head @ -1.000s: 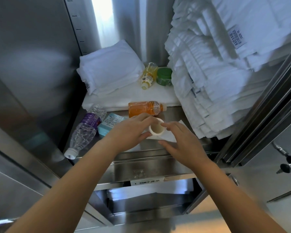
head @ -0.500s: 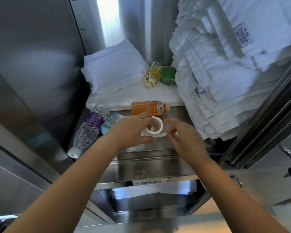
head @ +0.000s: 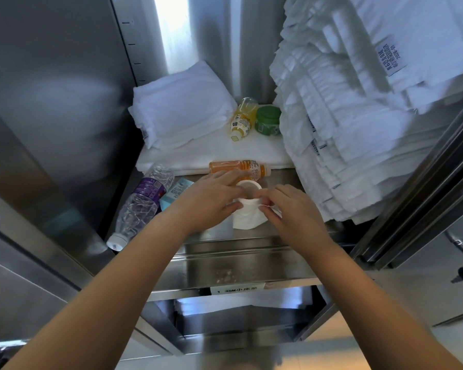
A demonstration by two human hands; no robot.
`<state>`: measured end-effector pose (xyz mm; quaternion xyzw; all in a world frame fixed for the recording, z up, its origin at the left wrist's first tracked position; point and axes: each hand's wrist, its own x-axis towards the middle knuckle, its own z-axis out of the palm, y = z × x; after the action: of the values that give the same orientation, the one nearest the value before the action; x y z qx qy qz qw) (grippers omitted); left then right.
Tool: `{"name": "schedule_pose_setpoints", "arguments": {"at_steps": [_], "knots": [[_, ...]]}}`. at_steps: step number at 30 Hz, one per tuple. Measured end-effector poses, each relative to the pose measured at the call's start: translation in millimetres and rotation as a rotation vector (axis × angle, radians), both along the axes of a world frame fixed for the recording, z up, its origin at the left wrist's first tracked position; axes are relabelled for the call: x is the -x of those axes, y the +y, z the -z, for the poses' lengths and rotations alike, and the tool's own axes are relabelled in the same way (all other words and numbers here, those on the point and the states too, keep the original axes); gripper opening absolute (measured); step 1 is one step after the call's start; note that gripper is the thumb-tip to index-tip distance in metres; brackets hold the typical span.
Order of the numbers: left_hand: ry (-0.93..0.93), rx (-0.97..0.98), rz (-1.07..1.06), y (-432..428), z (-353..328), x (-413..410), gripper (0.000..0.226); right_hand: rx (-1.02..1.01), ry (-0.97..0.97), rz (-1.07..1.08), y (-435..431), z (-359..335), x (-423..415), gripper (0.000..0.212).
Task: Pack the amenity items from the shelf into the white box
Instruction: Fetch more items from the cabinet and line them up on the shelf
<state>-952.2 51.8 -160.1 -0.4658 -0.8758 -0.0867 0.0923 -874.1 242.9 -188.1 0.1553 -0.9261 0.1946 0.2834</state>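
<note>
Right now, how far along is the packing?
Done: nothing visibly packed; no white box in view. In hand: left hand grips a small white cup while right hand pinches its white wrapper. To go: orange bottle, yellow bottle, green jar, clear bottle and teal carton lie on the shelf.

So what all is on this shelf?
small white round cup: one, white, between the hands
white paper wrapper: one, white, under cup
orange plastic bottle: one, orange, lying behind cup
yellow plastic bottle: one, yellow, back
green round jar: one, green, beside yellow bottle
clear plastic water bottle: one, purple label, left
pale blue carton: one, blue, beside water bottle
folded white towels: one stack, white, back left
tall white linen pile: one, white, right
left hand: one, grips cup
right hand: one, pinches wrapper
</note>
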Motion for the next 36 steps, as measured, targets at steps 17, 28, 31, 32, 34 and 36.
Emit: {"name": "schedule_pose_setpoints", "arguments": {"at_steps": [17, 28, 31, 32, 34, 36], "knots": [[0.040, -0.122, -0.015, 8, 6, -4, 0.044, 0.032, -0.045, -0.019, 2, -7, 11, 0.022], [-0.020, -0.169, -0.003, 6, 7, 2, 0.038, 0.017, -0.086, -0.056, 8, -8, 17, 0.023], [-0.022, -0.149, 0.009, 6, 5, 3, 0.037, -0.004, -0.056, -0.060, 8, -9, 18, 0.022], [-0.023, -0.137, 0.015, 5, 4, 4, 0.037, -0.016, -0.045, -0.066, 8, -9, 19, 0.021], [-0.025, -0.111, 0.035, 4, 1, 5, 0.037, -0.040, -0.019, -0.078, 7, -10, 18, 0.020], [-0.018, -0.099, 0.047, 2, 0, 6, 0.037, -0.045, 0.011, -0.083, 6, -10, 19, 0.018]]}}
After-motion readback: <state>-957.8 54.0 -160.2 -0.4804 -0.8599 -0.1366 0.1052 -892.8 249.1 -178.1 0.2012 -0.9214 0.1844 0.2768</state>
